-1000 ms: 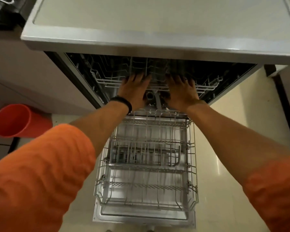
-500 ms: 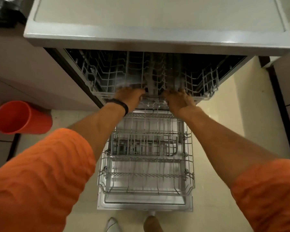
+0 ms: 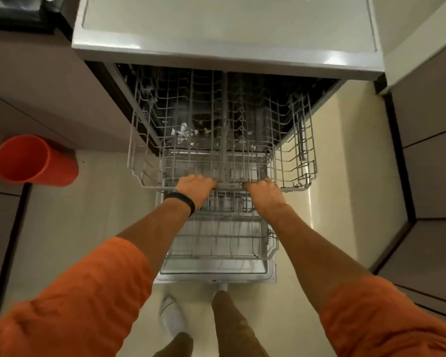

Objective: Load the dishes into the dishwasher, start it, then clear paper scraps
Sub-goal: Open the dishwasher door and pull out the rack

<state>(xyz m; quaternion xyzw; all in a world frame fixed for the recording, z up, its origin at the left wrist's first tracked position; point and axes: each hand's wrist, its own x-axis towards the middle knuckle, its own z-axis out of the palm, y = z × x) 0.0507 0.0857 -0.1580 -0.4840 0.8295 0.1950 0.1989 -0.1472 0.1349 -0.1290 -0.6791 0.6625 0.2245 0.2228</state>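
Dishwasher's grey wire upper rack (image 3: 294, 150) juts from open machine above lower wire rack (image 3: 224, 238). Both left hand (image 3: 196, 188) and right hand (image 3: 264, 193) curl round front rail near centre. Rack likely light, stiff, free-rolling; white scraps (image 3: 182, 131) below, possibly paper.

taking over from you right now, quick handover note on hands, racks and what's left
Left hand and right hand both grip the front rim of the upper rack, which is extended out of the dishwasher.
Lower rack sits out over the open door. No dishes show in either rack or elsewhere in view.
Paper scraps show through the upper rack's wires, inside the tub. An orange bin is on the floor to the left.
Done: door open, racks out. Left: load dishes, start it, clear scraps.
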